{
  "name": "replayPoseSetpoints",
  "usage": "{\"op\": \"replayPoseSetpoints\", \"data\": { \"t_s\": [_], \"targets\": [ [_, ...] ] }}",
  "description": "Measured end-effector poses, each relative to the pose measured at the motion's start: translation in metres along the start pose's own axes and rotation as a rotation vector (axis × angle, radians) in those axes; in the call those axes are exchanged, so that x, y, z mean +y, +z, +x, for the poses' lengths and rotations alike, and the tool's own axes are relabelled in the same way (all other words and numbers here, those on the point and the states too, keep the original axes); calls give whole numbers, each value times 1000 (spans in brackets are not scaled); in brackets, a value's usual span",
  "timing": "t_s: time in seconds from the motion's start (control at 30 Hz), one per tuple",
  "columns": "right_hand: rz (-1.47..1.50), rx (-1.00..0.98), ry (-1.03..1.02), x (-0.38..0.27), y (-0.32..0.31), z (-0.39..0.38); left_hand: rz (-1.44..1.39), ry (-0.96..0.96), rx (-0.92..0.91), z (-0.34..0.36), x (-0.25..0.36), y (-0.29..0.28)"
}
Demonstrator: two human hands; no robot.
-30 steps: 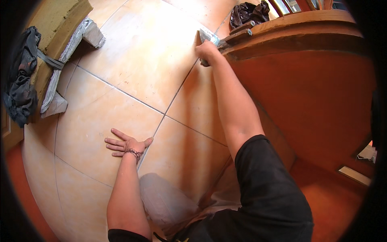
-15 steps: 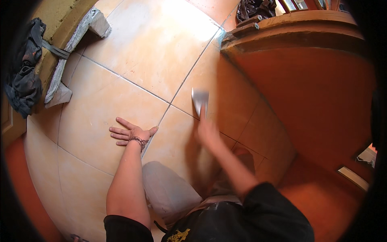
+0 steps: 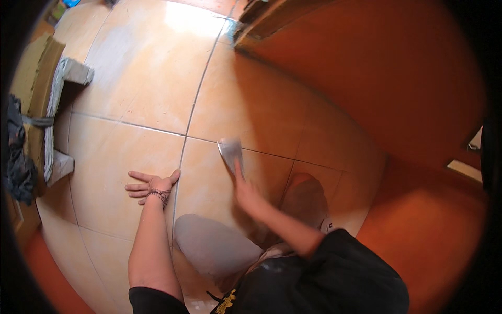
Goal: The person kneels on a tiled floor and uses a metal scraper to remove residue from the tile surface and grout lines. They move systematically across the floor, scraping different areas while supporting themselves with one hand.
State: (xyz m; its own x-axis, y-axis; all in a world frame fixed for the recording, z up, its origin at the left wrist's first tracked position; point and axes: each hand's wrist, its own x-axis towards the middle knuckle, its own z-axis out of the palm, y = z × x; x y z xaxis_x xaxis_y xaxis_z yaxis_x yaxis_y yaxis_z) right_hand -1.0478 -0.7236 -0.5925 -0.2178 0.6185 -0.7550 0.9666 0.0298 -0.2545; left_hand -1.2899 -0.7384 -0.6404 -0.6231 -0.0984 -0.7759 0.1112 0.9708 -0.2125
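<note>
With its fingers spread, my left hand (image 3: 156, 186) lies flat on the beige tiled floor (image 3: 130, 152), thumb beside a grout line. A dark beaded bracelet (image 3: 159, 195) circles that wrist. My right hand (image 3: 247, 194) is closed round the handle of a scraper (image 3: 231, 152), index finger stretched along it toward the wide metal blade. The blade points away from me, near a grout line right of where the lines cross. Both blade and hand are slightly blurred, so I cannot tell whether the edge touches the tile. The handle is mostly hidden in my fist.
A wooden piece (image 3: 39, 78) with pale block feet stands on the floor at left, with a dark cloth (image 3: 21, 152) hanging on it. An orange-red wall (image 3: 366, 89) closes off the right side. My knees (image 3: 209, 240) rest close behind my hands.
The view has shifted, so the floor and furniture sit further left. The scraper has moved slightly nearer to me over the tiles. My left hand stays flat on the floor.
</note>
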Motion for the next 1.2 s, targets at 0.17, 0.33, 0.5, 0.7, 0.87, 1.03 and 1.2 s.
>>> {"op": "replayPoseSetpoints", "data": {
  "t_s": [0.17,0.33,0.5,0.7,0.87,1.03,1.2],
  "targets": [
    [26,55,302,59,-51,16,46,28,152,11,-7,15],
    [82,412,246,145,-79,89,73,59,151,10,5,37],
    [224,-71,382,104,-5,-43,63,65,223,20,-9,28],
    [346,-61,298,140,-74,-3,92,99,326,46,-14,44],
    [263,-336,247,145,-15,-109,58,295,373,50,-16,39],
    [235,-153,152,154,-19,-113,166,957,515,-37,100,77],
    [335,12,195,170,-14,-77,307,596,332,-73,164,104]
  ]
}}
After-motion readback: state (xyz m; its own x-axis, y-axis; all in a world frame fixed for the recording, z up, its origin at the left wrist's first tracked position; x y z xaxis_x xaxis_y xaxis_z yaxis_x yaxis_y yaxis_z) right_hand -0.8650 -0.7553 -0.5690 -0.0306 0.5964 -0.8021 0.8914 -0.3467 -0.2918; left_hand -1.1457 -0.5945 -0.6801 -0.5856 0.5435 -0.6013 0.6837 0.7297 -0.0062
